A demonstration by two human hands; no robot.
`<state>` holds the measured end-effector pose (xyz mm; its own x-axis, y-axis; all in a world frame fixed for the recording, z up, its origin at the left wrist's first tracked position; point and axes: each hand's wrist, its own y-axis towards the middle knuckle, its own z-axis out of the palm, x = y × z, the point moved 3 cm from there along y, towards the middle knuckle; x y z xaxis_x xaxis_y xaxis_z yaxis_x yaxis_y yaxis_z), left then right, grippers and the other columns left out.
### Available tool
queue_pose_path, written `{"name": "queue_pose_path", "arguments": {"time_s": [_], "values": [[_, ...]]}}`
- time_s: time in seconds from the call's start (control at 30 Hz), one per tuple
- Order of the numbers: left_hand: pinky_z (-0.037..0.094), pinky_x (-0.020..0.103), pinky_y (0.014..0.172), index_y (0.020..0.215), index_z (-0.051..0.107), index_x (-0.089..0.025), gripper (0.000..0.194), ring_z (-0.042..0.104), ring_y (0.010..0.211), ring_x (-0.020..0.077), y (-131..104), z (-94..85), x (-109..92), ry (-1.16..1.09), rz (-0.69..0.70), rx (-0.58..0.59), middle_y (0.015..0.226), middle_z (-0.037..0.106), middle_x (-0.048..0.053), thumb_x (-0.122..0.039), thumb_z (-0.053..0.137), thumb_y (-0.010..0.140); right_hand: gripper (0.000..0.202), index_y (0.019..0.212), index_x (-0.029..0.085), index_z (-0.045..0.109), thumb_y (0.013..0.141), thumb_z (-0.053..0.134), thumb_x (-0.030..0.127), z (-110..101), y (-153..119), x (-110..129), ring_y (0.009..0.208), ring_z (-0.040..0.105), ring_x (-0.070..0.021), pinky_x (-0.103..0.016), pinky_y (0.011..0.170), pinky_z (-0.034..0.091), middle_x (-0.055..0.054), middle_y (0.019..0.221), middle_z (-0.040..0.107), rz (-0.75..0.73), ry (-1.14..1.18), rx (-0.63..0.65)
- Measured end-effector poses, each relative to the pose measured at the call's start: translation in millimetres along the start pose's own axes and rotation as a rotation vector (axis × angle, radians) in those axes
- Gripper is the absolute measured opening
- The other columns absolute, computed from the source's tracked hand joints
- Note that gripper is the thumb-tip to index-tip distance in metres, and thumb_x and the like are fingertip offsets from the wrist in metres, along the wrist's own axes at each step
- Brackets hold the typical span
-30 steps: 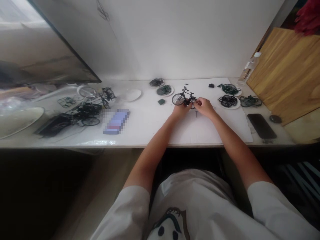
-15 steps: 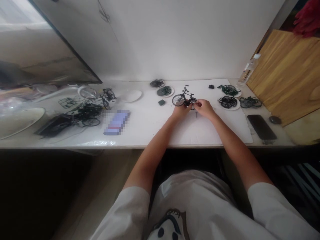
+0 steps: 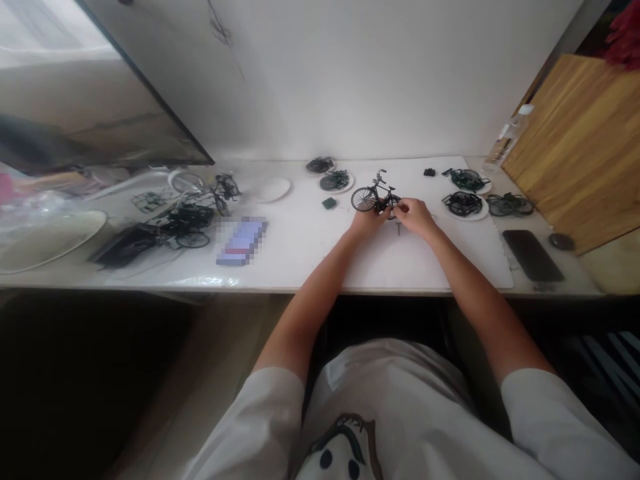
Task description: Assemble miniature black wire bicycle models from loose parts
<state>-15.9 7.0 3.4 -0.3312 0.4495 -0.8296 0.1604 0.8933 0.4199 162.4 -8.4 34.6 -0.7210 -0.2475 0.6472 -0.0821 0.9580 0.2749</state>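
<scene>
A small black model bicycle [image 3: 364, 199] stands upright over the white board, its front wheel to the left and its handlebar at the top. My left hand [image 3: 369, 221] is closed on its lower frame from below. At the rear wheel, the fingertips of my right hand [image 3: 414, 215] are pinched together against the bicycle; whether they also hold a small part is hidden. Just below the hands, a small thin T-shaped piece [image 3: 399, 229] rests on the board.
Plates with dark bicycle parts [image 3: 465, 204] sit at the right and back. A phone [image 3: 533, 255], a bottle [image 3: 510, 137] and a wooden board [image 3: 575, 147] are farther right. To the left lie a blurred blue phone-like object [image 3: 243, 241], heaped black parts [image 3: 185, 220] and a basin [image 3: 55, 243].
The whole view has shifted slightly, so everything appears a little farther right. Both hands keep the same hold on the model bicycle.
</scene>
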Motion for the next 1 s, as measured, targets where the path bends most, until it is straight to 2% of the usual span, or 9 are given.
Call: {"name": "queue_pose_path", "arguments": {"time_s": [0.13, 0.23, 0.3, 0.4, 0.6, 0.83, 1.0], "values": [[0.055, 0.029, 0.070, 0.101, 0.073, -0.017, 0.013, 0.064, 0.071, 0.0163, -1.4, -2.2, -2.8, 0.017, -0.014, 0.022, 0.080, 0.072, 0.005, -0.029, 0.072, 0.096, 0.030, 0.074, 0.021, 0.069, 0.099, 0.057, 0.033, -0.6, 0.3, 0.8, 0.078, 0.063, -0.0213, -0.031, 0.074, 0.040, -0.005, 0.076, 0.072, 0.020, -0.018, 0.027], [0.053, 0.030, 0.070, 0.101, 0.073, -0.017, 0.014, 0.063, 0.071, 0.0167, -2.1, -3.6, -4.9, 0.048, -0.016, 0.015, 0.080, 0.072, 0.005, -0.030, 0.070, 0.097, 0.020, 0.083, 0.021, 0.071, 0.094, 0.067, 0.038, -3.2, -2.0, 3.4, 0.081, 0.064, -0.0215, -0.031, 0.072, 0.040, -0.005, 0.086, 0.075, 0.058, -0.013, -0.013], [0.053, 0.030, 0.071, 0.101, 0.074, -0.017, 0.013, 0.064, 0.072, 0.0169, -2.9, -3.7, -6.1, 0.057, -0.022, 0.021, 0.082, 0.073, 0.006, -0.029, 0.070, 0.097, 0.015, 0.089, 0.022, 0.072, 0.090, 0.072, 0.037, -3.7, -3.6, 4.9, 0.082, 0.065, -0.0215, -0.030, 0.071, 0.040, -0.004, 0.090, 0.076, 0.076, -0.005, -0.017], [0.052, 0.031, 0.073, 0.104, 0.075, -0.018, 0.014, 0.064, 0.073, 0.0173, -4.0, -3.8, -6.7, 0.058, -0.045, 0.023, 0.082, 0.073, 0.005, -0.028, 0.070, 0.096, 0.010, 0.087, 0.022, 0.071, 0.088, 0.071, 0.032, -3.6, -4.6, 6.5, 0.082, 0.064, -0.0208, -0.030, 0.073, 0.041, -0.004, 0.090, 0.076, 0.038, 0.001, 0.003], [0.050, 0.031, 0.071, 0.107, 0.076, -0.018, 0.018, 0.062, 0.070, 0.0174, -4.3, -3.7, -4.9, 0.060, -0.066, 0.015, 0.078, 0.072, 0.004, -0.030, 0.073, 0.094, 0.022, 0.082, 0.021, 0.072, 0.097, 0.062, 0.033, -3.2, -3.9, 6.0, 0.082, 0.064, -0.0211, -0.030, 0.072, 0.041, -0.006, 0.089, 0.077, 0.025, -0.026, 0.044], [0.050, 0.031, 0.072, 0.105, 0.075, -0.018, 0.017, 0.061, 0.071, 0.0167, -3.7, -3.7, -4.1, 0.054, -0.058, 0.025, 0.079, 0.072, 0.005, -0.031, 0.071, 0.095, 0.015, 0.093, 0.023, 0.076, 0.095, 0.070, 0.037, -1.5, -4.9, 6.4, 0.082, 0.065, -0.0220, -0.030, 0.071, 0.039, -0.006, 0.093, 0.078, 0.041, -0.062, 0.041], [0.051, 0.030, 0.071, 0.103, 0.075, -0.018, 0.015, 0.062, 0.071, 0.0166, -3.4, -2.3, -4.2, 0.061, -0.026, 0.028, 0.080, 0.072, 0.005, -0.030, 0.070, 0.095, 0.019, 0.086, 0.022, 0.074, 0.098, 0.066, 0.034, -1.7, -3.8, 4.5, 0.082, 0.063, -0.0216, -0.030, 0.070, 0.037, -0.006, 0.091, 0.077, 0.018, -0.064, 0.039]]}}
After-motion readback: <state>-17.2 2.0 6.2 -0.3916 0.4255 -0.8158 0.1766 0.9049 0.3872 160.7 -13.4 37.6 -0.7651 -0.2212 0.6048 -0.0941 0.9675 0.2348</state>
